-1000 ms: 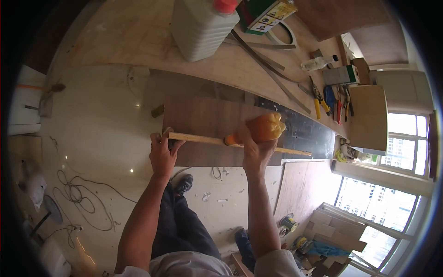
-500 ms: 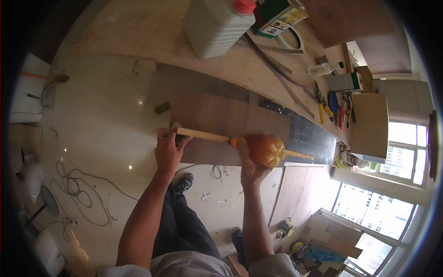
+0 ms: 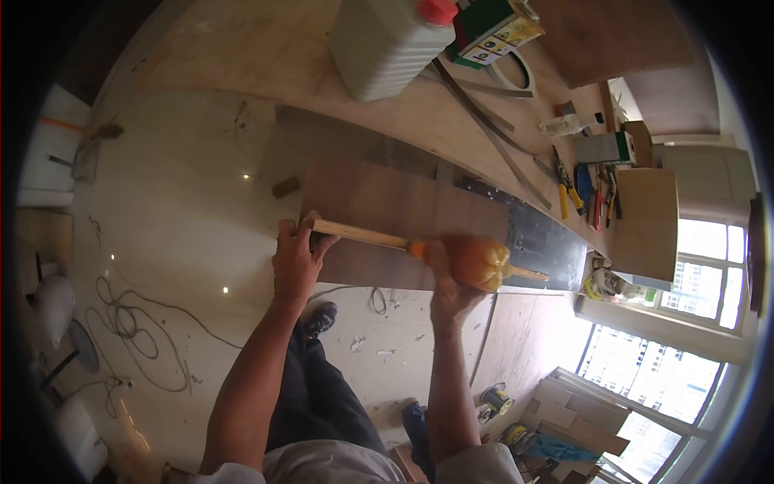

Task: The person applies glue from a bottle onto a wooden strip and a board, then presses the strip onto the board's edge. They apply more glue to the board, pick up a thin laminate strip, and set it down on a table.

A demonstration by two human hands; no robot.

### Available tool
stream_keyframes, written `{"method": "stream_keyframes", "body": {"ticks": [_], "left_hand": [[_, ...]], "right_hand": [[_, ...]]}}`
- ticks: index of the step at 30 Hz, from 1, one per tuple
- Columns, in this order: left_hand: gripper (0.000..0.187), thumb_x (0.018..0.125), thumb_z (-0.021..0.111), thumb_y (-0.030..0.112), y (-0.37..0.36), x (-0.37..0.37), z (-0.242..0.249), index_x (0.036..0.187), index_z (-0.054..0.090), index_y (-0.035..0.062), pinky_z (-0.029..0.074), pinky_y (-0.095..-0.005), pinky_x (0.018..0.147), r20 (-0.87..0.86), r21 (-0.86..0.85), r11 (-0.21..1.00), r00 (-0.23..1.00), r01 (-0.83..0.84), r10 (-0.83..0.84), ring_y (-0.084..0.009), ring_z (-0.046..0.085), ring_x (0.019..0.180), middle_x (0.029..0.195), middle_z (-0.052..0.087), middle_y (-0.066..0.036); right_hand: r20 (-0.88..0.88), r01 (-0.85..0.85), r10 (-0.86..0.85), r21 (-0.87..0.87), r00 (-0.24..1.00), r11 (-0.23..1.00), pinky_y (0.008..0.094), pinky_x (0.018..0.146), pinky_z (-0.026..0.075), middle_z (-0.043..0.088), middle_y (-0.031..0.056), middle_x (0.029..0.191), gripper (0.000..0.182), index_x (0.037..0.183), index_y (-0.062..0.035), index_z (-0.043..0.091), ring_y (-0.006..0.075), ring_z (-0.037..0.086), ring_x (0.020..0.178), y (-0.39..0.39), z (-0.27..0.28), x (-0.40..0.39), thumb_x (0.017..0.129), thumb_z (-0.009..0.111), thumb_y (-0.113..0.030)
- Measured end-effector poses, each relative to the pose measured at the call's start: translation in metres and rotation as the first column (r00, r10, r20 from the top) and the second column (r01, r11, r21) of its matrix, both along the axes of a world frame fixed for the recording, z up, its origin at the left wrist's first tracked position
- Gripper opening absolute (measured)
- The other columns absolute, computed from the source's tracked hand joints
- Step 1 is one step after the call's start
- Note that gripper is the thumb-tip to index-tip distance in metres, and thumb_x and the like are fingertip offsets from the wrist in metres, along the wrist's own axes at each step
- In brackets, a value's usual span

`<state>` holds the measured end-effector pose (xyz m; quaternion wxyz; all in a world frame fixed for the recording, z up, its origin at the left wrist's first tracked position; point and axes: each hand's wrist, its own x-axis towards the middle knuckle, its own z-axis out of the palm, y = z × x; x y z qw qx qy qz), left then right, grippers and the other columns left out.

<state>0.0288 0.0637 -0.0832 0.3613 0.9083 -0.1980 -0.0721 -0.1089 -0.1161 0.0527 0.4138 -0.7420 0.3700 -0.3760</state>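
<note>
My left hand (image 3: 298,252) grips the near-left end of a narrow wooden strip (image 3: 363,234), fingers pressed round it. Wrapped round a plastic bottle of amber liquid (image 3: 481,264) is my right hand (image 3: 448,289). The bottle lies on its side over the strip, its orange neck end pointing left and its ribbed base right. The strip's far end sticks out beyond the base. Beneath both hands is a brown board (image 3: 363,194).
On the wooden worktop (image 3: 242,56) stand a white jug with a red cap (image 3: 387,52) and a green tin (image 3: 492,36). Pliers (image 3: 568,189), loose strips (image 3: 484,117) and a clear bottle (image 3: 568,124) lie to the right. A cable (image 3: 129,323) coils on the floor.
My right hand has slid the bottle a little to the right along the strip. My left hand keeps its hold on the strip's end.
</note>
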Motion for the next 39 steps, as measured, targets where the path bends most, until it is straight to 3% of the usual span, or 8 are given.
{"method": "stream_keyframes", "body": {"ticks": [4,9,12,17,21,28,34,39], "left_hand": [[0.057,0.095,0.079,0.050,-0.001,-0.001,-0.004,0.140,0.062,0.0193,0.062,-0.0469,0.072,0.062,0.005,1.000,0.998,-0.008,0.008,-0.0322,0.065,0.091,0.115,0.052,-0.013],[0.057,0.096,0.080,0.048,-0.002,-0.002,-0.001,0.140,0.062,0.0182,0.062,-0.0471,0.072,0.104,0.005,1.000,0.995,-0.011,0.010,-0.0334,0.066,0.093,0.115,0.052,-0.013],[0.057,0.095,0.080,0.048,-0.002,0.000,0.001,0.139,0.063,0.0175,0.063,-0.0466,0.072,0.084,-0.018,1.000,0.996,0.006,-0.005,-0.0332,0.067,0.093,0.115,0.053,-0.013],[0.058,0.094,0.081,0.048,-0.001,-0.002,0.000,0.140,0.063,0.0167,0.062,-0.0453,0.070,0.062,-0.023,1.000,0.998,-0.009,0.011,-0.0324,0.066,0.091,0.115,0.053,-0.014],[0.058,0.095,0.081,0.048,-0.001,-0.002,0.000,0.140,0.063,0.0163,0.062,-0.0452,0.070,0.063,0.001,1.000,0.998,-0.009,0.009,-0.0311,0.066,0.090,0.114,0.052,-0.013],[0.059,0.095,0.080,0.048,-0.001,-0.002,-0.004,0.142,0.061,0.0164,0.062,-0.0448,0.068,0.116,0.007,1.000,0.993,0.007,-0.007,-0.0311,0.065,0.090,0.113,0.051,-0.013],[0.060,0.095,0.081,0.047,0.000,-0.001,-0.007,0.142,0.060,0.0159,0.062,-0.0442,0.067,0.145,-0.019,1.000,0.989,0.003,0.000,-0.0310,0.064,0.088,0.113,0.050,-0.013],[0.060,0.094,0.081,0.047,0.000,-0.001,-0.004,0.142,0.061,0.0157,0.062,-0.0445,0.067,0.124,-0.011,1.000,0.992,0.010,-0.009,-0.0310,0.065,0.087,0.114,0.051,-0.013]], "right_hand": [[0.063,0.123,-0.127,0.070,0.990,0.990,0.0317,0.092,0.059,0.070,0.0057,0.113,0.053,0.128,-0.0043,0.060,0.0150,0.068,0.101,-0.023,0.010,-0.017,0.085,0.092,-0.002],[0.114,0.088,-0.103,0.133,0.988,0.987,0.0333,0.097,0.057,0.063,0.0078,0.128,0.067,0.137,-0.0069,0.054,0.0173,0.064,0.112,0.016,-0.011,0.009,0.084,0.095,-0.009],[-0.176,-0.207,0.172,-0.201,0.969,0.958,0.0372,0.102,0.054,0.063,0.0079,0.125,0.069,0.136,-0.0065,0.054,0.0218,0.060,0.120,0.033,0.007,0.033,0.083,0.097,-0.013],[0.017,0.185,-0.185,0.016,0.983,0.983,0.0337,0.092,0.057,0.070,0.0071,0.114,0.044,0.119,-0.0047,0.067,0.0187,0.069,0.100,-0.001,0.007,0.012,0.086,0.094,-0.017],[-0.032,0.306,-0.305,0.036,0.952,0.951,0.0359,0.091,0.056,0.066,0.0095,0.115,0.062,0.130,-0.0048,0.056,0.0218,0.066,0.101,-0.026,0.016,0.009,0.082,0.094,-0.015],[-0.049,-0.057,0.064,0.128,0.997,0.990,0.0345,0.090,0.056,0.066,0.0094,0.111,0.060,0.130,-0.0035,0.055,0.0203,0.067,0.100,-0.016,0.010,0.042,0.083,0.089,-0.015],[-0.056,0.181,-0.181,-0.008,0.982,0.983,0.0347,0.083,0.059,0.067,0.0097,0.106,0.061,0.131,-0.0042,0.053,0.0181,0.068,0.091,-0.047,0.029,0.028,0.086,0.092,-0.020],[0.160,-0.121,0.099,0.132,0.982,0.984,0.0338,0.082,0.056,0.067,0.0080,0.100,0.041,0.120,-0.0031,0.059,0.0176,0.067,0.090,-0.024,0.017,0.058,0.089,0.084,-0.014]]}}
